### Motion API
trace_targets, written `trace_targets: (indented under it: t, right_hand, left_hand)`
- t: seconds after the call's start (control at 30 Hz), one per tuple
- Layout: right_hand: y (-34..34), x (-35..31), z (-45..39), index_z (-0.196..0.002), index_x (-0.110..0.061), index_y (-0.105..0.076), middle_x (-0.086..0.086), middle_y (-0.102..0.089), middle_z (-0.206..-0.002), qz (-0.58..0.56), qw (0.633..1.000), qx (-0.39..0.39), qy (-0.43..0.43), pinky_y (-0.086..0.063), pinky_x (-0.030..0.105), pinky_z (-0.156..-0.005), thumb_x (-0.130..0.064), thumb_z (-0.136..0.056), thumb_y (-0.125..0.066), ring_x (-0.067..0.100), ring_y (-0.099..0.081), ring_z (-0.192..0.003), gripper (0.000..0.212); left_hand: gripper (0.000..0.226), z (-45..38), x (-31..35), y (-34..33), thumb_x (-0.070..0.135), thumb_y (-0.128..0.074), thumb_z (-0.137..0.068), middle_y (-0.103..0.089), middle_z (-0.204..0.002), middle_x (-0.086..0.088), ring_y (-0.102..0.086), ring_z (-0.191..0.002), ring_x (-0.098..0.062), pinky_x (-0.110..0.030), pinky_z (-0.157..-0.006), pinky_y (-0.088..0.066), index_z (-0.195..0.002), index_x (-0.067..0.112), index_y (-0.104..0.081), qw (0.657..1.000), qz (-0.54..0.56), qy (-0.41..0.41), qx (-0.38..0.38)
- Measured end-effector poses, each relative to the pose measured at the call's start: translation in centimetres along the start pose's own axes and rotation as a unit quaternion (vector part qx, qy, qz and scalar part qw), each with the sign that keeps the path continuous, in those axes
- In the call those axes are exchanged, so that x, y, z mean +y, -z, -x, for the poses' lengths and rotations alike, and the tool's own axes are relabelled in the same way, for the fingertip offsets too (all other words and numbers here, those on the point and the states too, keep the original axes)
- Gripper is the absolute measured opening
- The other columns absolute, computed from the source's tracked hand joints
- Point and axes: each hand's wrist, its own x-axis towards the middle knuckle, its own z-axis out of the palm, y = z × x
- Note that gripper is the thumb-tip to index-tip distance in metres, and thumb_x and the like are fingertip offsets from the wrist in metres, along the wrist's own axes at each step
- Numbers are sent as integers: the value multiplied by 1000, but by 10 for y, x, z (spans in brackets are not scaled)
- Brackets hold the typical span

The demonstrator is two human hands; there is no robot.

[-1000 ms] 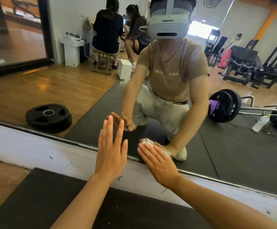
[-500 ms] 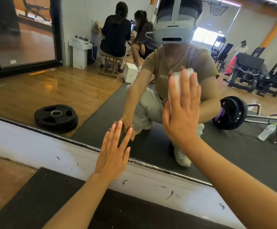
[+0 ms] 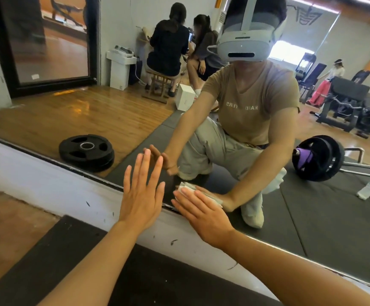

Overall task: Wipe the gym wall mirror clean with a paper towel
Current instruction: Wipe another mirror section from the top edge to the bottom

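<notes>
The wall mirror fills most of the view, its lower edge running from left down to the right above a white wall strip. My left hand lies flat against the glass near that edge, fingers straight and spread. Just to its right, my right hand presses a folded white paper towel onto the glass at the bottom edge, fingers straight. Most of the towel is hidden under the palm; its reflection shows beside it.
A black rubber mat covers the floor below the white wall strip, with wooden floor at the left. Reflected in the mirror are weight plates, a barbell, a water bottle, gym machines and seated people behind me.
My right hand swept the towel up the glass to chest height of the reflection, then back down to the mirror's bottom edge. My left hand stayed flat on the glass.
</notes>
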Motion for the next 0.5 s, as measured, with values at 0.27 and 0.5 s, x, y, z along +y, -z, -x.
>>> trace_targets:
  t: [0.27, 0.5]
  right_hand:
    - [65, 60, -50, -152, -3, -31, 14, -25, -161, 47, 988, 148, -22, -8, 43, -125, -5, -94, -44, 35, -18, -149, 60]
    - [114, 91, -115, -150, 5, -34, 21, -23, -158, -65, 915, 293, -269, -15, 50, -124, -5, -97, -53, 39, -23, -148, 57]
  left_hand:
    - [62, 2, -15, -4, 32, -30, -105, 1, -168, -13, -2, -155, -27, -53, -123, -13, -161, 17, -8, 996, 56, 62, 16]
    - [61, 2, -37, -7, 30, -33, -104, -4, -167, -16, -6, -155, -31, -55, -122, -16, -160, 13, -14, 996, 57, 63, 28]
